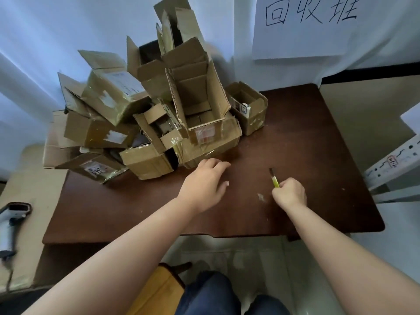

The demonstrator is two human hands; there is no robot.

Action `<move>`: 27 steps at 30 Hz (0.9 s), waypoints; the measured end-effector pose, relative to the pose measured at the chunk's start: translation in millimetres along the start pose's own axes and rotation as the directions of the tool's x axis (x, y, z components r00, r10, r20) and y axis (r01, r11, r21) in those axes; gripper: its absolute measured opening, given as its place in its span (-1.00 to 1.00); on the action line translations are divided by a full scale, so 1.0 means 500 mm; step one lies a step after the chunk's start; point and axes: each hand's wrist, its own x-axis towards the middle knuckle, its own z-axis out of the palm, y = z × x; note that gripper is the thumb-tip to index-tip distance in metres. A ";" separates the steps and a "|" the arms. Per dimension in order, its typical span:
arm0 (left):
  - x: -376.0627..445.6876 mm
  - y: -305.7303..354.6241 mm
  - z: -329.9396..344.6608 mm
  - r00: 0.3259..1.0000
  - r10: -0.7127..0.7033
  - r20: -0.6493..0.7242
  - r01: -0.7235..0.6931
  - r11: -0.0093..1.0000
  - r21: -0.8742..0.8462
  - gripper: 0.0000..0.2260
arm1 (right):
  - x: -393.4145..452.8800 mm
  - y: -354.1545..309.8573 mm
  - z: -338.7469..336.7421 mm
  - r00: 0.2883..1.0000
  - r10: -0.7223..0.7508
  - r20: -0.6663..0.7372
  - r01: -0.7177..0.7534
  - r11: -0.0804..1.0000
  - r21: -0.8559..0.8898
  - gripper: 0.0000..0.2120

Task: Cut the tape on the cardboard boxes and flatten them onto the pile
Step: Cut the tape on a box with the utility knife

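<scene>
Brown tabletop [306, 137]: 1 heap of cardboard boxes [159, 114] just beyond left hand [205, 185], fingers relaxed, reaching for nearest taped box [211, 142]; right hand [289, 193] grips yellow cutter [273, 178], blade forward, apparently ready for slicing.

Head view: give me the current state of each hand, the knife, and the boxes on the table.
left hand: open, fingers reaching to the taped box at the pile's front edge
right hand: grips the knife
utility knife: blade out, pointing up and away from the boxes
taped box: still taped, not flattened
tall box: flaps open, standing
small box: open top, upright, right of the pile
</scene>
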 end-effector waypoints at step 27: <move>-0.181 -0.204 -0.251 0.874 -0.309 -0.375 0.313 0.948 -0.050 -0.59 | -0.251 -0.446 -0.161 0.491 -0.845 -0.211 0.871 0.469 0.149 -0.89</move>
